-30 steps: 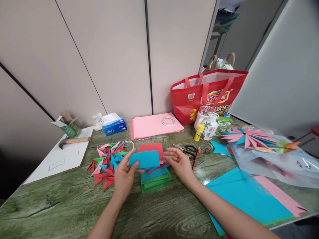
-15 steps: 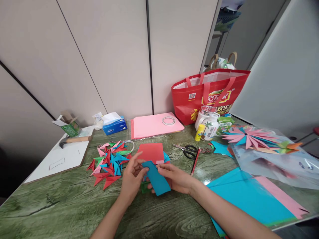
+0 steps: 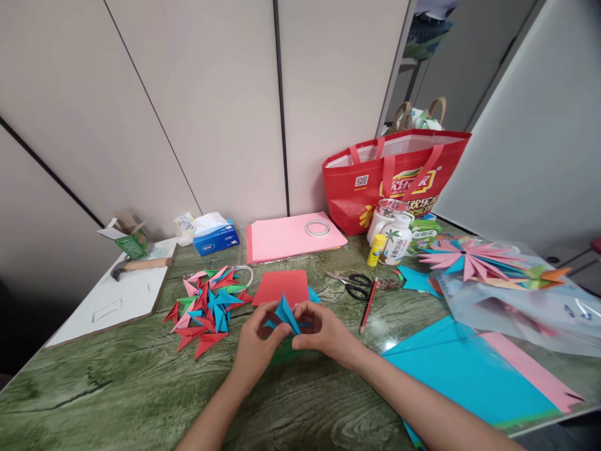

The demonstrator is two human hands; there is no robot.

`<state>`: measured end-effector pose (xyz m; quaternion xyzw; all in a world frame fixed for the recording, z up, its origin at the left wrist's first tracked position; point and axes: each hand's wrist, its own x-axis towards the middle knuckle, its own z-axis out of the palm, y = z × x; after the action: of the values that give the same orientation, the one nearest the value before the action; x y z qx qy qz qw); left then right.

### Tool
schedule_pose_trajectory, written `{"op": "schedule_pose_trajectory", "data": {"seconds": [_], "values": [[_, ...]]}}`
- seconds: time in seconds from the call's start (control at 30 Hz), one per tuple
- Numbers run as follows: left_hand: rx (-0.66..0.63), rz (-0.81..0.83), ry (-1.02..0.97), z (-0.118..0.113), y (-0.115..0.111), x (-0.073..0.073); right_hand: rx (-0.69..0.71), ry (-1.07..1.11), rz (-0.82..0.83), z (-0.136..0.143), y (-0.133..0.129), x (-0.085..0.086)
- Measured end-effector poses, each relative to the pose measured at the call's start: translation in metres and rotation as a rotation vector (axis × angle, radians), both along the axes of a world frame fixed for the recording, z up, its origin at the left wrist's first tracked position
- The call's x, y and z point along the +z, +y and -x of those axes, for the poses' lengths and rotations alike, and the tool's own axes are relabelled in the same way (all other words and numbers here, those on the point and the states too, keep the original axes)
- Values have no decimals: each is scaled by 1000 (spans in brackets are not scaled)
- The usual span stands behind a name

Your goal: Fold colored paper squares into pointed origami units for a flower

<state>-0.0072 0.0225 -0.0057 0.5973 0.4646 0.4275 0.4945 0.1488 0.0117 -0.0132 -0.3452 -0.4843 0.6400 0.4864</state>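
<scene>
The left hand (image 3: 263, 335) and the right hand (image 3: 326, 329) held one piece of blue paper (image 3: 287, 314) between them, thumbs and fingers drawn in narrow on it. The paper lay right between the fingertips, raised above the desk (image 3: 141, 401), folded, with a pointed tip standing up; fingers hid its lower part. Just below the hands, partly covered by them, some green paper (image 3: 287, 356) showed, and right beyond the fingertips lay red paper (image 3: 282, 287).

Near the left hand, on its outer side, sat a heap of folded paper pieces (image 3: 211, 307) in red, blue, pink and green, a white ring (image 3: 248, 274) touching its far edge. Beyond the right hand lay scissors (image 3: 352, 285), with a red pencil (image 3: 369, 305) just beside them. Large blue sheets (image 3: 460, 369) spread out beside the right forearm. Farther ahead of both hands were pink sheets (image 3: 282, 241) with a roll of tape (image 3: 318, 228) on top, and a red bag (image 3: 347, 194) stood beyond the right hand.
</scene>
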Motion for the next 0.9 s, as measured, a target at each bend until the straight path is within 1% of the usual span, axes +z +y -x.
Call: {"op": "schedule_pose_trajectory", "data": {"seconds": [0.13, 0.2, 0.3, 0.37, 0.5, 0.6, 0.67, 0.8, 0.83, 0.9], "values": [[-8, -63, 41, 0, 0, 9, -44, -10, -14, -1, 0, 2], [11, -86, 60, 0, 0, 13, -60, -6, -12, -2, 1, 3], [73, -91, 55, 1, 1, 15, -85, -23, -36, -2, 1, 2], [84, -80, 43, 1, 1, 14, -123, -75, -81, -2, 2, 0], [11, -44, 81, -1, -3, 13, -203, -224, -147, -2, 3, -2], [-82, -119, 128, -4, -8, 12, -246, -300, -174, -2, 2, -3], [-91, -157, 142, -5, -9, 10, -258, -327, -198, -1, 2, -3], [25, -106, 175, -2, -4, 6, -228, -288, -190, -2, 3, -2], [22, -81, 158, -1, -2, 5, -212, -248, -166, -3, 3, -2], [-39, -24, 68, 3, 2, 5, -163, -115, -75, -6, 5, -2]]}}
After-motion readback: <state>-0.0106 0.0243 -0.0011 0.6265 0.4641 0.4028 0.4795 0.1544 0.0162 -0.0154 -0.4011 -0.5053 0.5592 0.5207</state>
